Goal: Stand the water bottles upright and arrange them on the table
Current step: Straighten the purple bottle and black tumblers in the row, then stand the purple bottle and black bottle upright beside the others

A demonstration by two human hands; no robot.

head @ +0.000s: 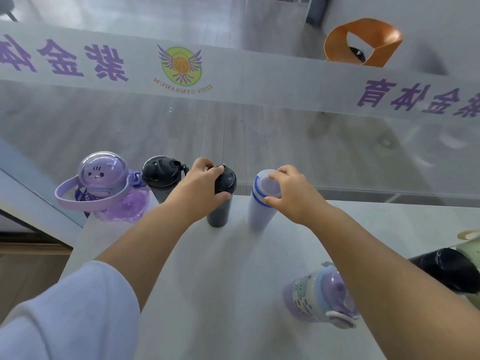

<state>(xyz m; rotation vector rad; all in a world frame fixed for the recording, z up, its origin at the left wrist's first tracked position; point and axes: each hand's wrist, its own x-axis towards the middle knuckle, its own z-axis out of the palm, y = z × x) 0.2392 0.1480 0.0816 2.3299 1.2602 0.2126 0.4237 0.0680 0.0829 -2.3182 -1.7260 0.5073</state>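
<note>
Four bottles stand upright in a row along the far edge of the white table (207, 294). From the left: a purple cartoon bottle with a dome lid and strap (104, 188), a dark grey bottle with a black lid (162, 178), a slim black bottle (220, 203) and a white bottle with blue rings (261, 203). My left hand (201, 183) grips the black bottle's cap. My right hand (291, 193) holds the top of the white bottle. A small purple printed bottle (319, 294) stands near my right forearm.
A black bottle (446, 268) lies at the table's right edge, partly behind my right arm, with a pale green item (470, 248) beside it. A glass wall with purple lettering rises right behind the row. An orange stool (363, 42) stands beyond the glass.
</note>
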